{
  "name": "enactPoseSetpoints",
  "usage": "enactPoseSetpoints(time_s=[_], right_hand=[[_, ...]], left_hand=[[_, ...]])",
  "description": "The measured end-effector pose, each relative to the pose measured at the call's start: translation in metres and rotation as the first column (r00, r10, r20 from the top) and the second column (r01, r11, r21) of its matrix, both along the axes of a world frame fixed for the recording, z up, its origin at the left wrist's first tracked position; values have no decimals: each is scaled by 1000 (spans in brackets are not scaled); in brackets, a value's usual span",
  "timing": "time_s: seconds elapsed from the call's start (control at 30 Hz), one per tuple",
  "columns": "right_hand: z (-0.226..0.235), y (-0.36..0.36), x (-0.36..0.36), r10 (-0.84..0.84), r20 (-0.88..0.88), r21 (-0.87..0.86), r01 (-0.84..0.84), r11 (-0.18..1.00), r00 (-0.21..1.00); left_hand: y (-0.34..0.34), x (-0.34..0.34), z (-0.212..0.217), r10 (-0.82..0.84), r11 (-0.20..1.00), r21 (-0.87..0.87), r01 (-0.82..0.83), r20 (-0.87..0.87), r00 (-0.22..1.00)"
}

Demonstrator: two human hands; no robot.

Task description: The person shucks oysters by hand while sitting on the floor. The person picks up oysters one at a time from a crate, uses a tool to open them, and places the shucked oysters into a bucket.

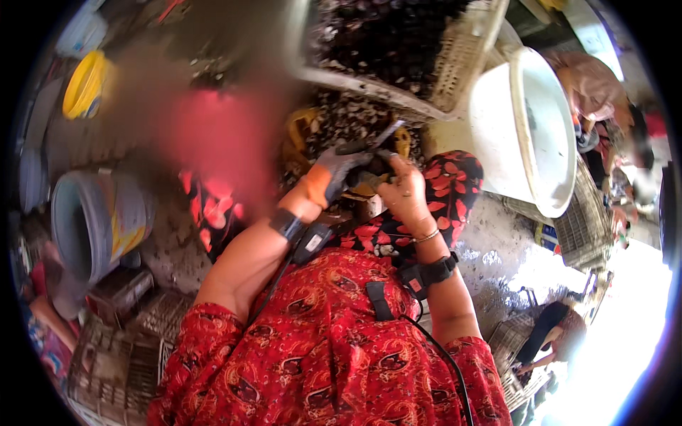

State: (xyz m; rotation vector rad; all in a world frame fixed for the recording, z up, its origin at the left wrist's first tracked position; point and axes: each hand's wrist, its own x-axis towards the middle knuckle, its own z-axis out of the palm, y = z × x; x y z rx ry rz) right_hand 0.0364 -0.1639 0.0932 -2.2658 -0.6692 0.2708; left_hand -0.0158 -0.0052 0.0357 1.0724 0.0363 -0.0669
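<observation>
My left hand wears a grey and orange glove and is closed, meeting my bare right hand between my knees. The right hand's fingers are bent in a pinch. A dark lump like a shell sits between the two hands. From the fingertips a thin pale blade points up and to the right; I cannot tell which hand grips it. Below the hands is a small pale cylindrical thing, partly covered. Beyond them lies a heap of broken shells, with yellow pieces beside it.
A crate with a pale rim full of dark shellfish stands ahead. A big white tub is at right, a grey bucket at left, a yellow bucket farther off. Plastic crates and other people surround me. A pink blur covers the upper left.
</observation>
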Motion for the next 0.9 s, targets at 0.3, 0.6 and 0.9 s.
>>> enactPoseSetpoints(time_s=[0.3, 0.6, 0.9], right_hand=[[16, -4, 8, -67, -59, 305, 82, 949, 996], [27, -14, 6, 14, -289, 359, 95, 928, 957], [32, -10, 14, -262, -259, 449, 356, 819, 930]], left_hand=[[12, 7, 4, 129, 981, -106, -161, -257, 958], [22, 5, -1, 95, 968, 223, -111, 82, 992], [13, 11, 11, 139, 934, 327, -145, 42, 989]])
